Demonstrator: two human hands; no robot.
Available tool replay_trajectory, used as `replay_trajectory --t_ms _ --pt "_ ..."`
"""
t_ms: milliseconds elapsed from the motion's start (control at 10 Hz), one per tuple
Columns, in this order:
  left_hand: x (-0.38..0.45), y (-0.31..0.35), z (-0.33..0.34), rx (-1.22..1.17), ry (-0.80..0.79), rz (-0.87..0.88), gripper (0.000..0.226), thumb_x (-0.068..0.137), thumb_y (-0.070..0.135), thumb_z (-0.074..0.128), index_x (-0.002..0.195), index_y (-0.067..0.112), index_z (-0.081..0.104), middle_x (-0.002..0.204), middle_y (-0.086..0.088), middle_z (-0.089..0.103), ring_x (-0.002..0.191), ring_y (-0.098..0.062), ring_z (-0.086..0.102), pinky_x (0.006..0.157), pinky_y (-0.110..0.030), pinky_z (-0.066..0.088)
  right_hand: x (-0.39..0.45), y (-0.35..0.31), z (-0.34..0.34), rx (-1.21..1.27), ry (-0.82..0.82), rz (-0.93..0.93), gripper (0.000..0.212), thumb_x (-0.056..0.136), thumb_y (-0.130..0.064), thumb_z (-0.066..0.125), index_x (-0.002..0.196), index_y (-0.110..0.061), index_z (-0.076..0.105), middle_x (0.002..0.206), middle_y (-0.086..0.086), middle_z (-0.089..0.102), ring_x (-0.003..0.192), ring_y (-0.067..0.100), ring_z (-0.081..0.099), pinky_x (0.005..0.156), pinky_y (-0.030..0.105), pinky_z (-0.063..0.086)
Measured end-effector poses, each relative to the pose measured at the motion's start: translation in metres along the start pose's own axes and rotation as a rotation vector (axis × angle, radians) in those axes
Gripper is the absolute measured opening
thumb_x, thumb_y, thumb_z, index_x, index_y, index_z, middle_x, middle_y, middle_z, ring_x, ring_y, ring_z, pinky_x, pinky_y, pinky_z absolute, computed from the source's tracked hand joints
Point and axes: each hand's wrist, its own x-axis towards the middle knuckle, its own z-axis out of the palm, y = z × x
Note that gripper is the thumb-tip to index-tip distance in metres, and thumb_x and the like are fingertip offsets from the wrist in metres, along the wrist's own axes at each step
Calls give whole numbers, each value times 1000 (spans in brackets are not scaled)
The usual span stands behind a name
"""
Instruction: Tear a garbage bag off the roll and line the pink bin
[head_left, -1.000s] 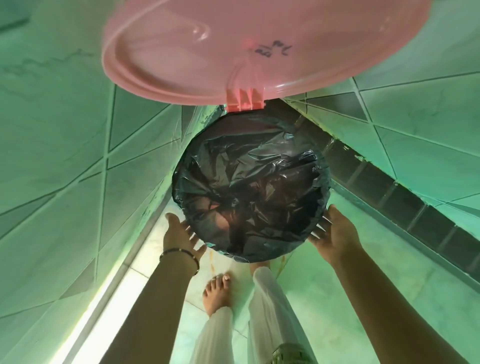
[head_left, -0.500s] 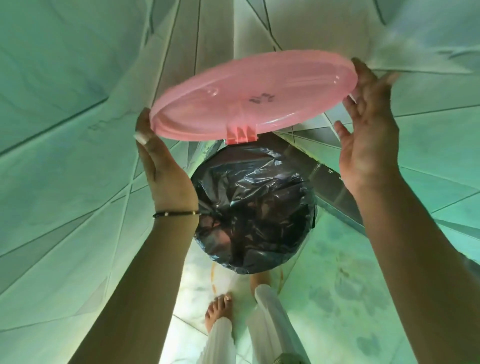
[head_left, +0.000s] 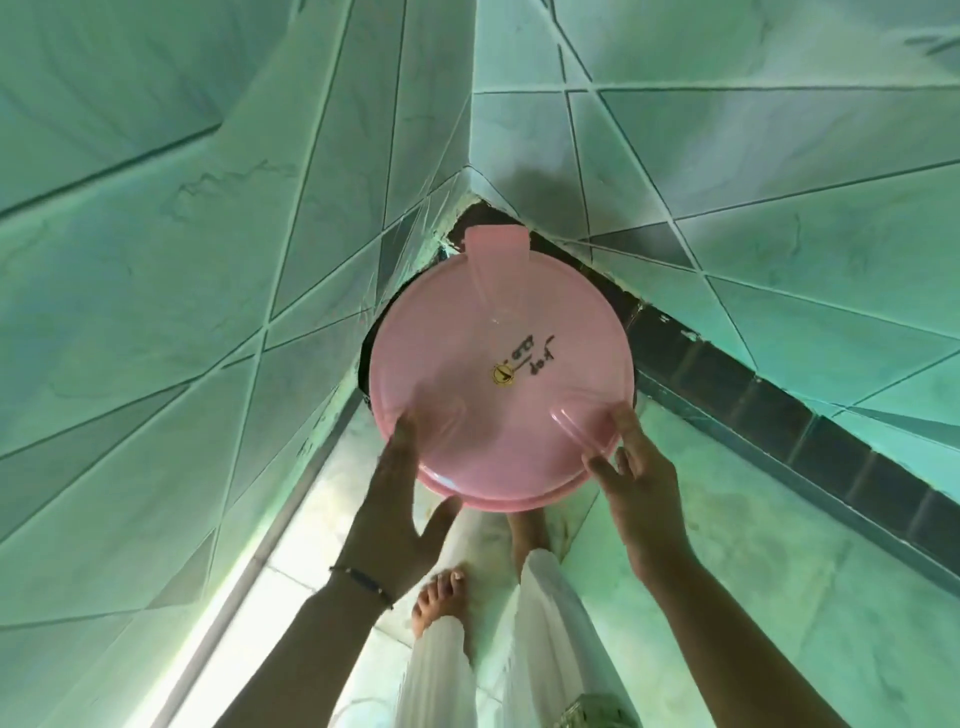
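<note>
Pale green marbled wall tiles (head_left: 156, 218) meet in a corner above a dark skirting band (head_left: 810, 441); daylight, apparently from the left, brightens the tiled floor (head_left: 753, 597).

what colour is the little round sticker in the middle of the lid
Gold sticker with a dark mark, head view.
</note>
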Motion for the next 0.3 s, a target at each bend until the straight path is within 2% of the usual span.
replay_trajectory --t_ms 100,200,300 --pt "11 -14 12 219 -113 5 84 84 56 39 151 15 8 161 -4 2 149 -22 1 117 -51 22 7 13 7 -298 61 -88 65 89 -14 59 147 -16 29 152 5 35 139 25 35 111 43 32" --pt "19 -17 12 287 -172 -34 88 78 59 34 151 21 2 161 -2 -5 149 -24 -2 116 -54 23 12 11 5 -519 54 -151 62 93 -9 52 148 -12 24 154 8 27 142 27 28 111 43 29" --pt "19 -13 0 229 -194 -68 87 78 57 33 151 17 7 161 -4 1 149 -25 6 115 -54 27 5 6 0 -481 -9 -108 56 95 -14 50 147 -16 28 152 2 35 139 23 35 108 37 31"
